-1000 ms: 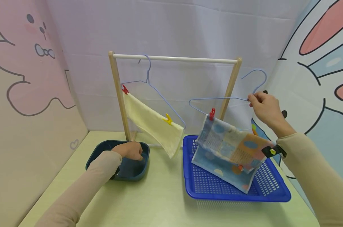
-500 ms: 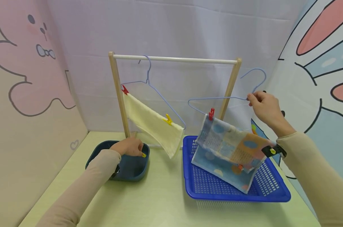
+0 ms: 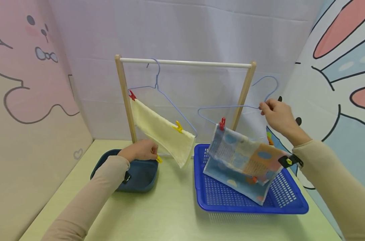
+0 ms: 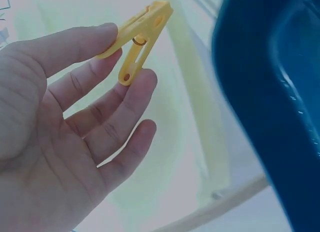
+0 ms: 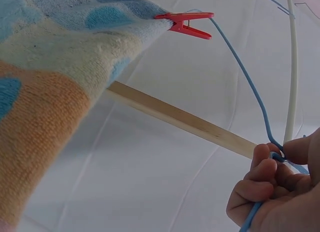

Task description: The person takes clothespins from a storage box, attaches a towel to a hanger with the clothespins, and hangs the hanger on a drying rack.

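Observation:
Between thumb and fingers my left hand [image 3: 140, 150] pinches a yellow clothespin [image 4: 142, 39], just above the rim of the dark teal bin [image 3: 153, 182]. My right hand [image 3: 279, 115] grips a blue wire hanger [image 3: 227, 106] at the neck below its hook. A patterned towel [image 3: 239, 150] hangs from that hanger, fastened at its left corner by a red clothespin [image 5: 187, 24]. The towel's lower part hangs over the blue basket [image 3: 251, 209]. Its right corner lies partly behind my right wrist.
A wooden rack with a white rod [image 3: 188, 62] stands behind. On it hangs another hanger [image 3: 173, 103] with a pale yellow towel [image 3: 161, 130], held by a red clothespin [image 3: 132, 95] and a yellow clothespin [image 3: 178, 127]. Decorated panels flank both sides.
My left hand has risen out of the bin toward the right, bringing up the yellow clothespin. The right hand has moved slightly left and down with the hanger and towel.

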`<state>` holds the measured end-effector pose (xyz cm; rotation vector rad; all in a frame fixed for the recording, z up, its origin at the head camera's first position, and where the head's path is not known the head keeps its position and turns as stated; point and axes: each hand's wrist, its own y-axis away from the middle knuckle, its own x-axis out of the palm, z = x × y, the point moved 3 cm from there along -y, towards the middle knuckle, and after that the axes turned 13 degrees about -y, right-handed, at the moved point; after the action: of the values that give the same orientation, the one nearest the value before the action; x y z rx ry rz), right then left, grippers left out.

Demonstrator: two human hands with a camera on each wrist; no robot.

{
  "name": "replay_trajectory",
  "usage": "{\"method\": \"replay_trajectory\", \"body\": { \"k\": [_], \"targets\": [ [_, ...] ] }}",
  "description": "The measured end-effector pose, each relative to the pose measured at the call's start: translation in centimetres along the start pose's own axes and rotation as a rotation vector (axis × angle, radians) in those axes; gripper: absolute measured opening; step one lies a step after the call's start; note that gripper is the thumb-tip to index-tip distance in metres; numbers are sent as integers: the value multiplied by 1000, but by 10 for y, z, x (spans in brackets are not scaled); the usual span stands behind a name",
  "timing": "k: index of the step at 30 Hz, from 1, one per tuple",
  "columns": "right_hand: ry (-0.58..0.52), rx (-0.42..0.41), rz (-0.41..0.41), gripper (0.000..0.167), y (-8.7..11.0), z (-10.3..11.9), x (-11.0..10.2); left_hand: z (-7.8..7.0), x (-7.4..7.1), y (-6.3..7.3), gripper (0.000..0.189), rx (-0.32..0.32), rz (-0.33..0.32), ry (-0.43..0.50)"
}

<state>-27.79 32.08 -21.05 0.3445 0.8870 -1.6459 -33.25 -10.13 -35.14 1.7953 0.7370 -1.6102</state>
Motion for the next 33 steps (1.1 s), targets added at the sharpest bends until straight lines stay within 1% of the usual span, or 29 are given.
{"method": "replay_trajectory", "body": {
  "k": [3,8,13,17,22,25,28,33],
  "targets": [
    [6,5,17,49,-1,0,2,-7,-7,-1,14,8,1,30],
    [-22,26,54,48,-1,-2,6,-21,-17,-3,13,78,-38,32],
    [-68,20,76,44,-1,-5,11,-33,-25,-4,12,140,-69,11],
    [-88,17,90,39,-1,-6,14,-45,-30,-6,13,170,-74,-15],
    [-141,40,136,33,0,-7,19,-60,-36,-8,13,211,-84,-30],
    [-185,50,161,29,0,-6,21,-69,-39,-9,11,239,-99,-34],
    [-225,45,191,28,1,-5,22,-76,-39,-11,11,257,-105,-42],
    [-250,38,242,29,3,-1,23,-87,-39,-13,12,278,-97,-53]
  ]
}}
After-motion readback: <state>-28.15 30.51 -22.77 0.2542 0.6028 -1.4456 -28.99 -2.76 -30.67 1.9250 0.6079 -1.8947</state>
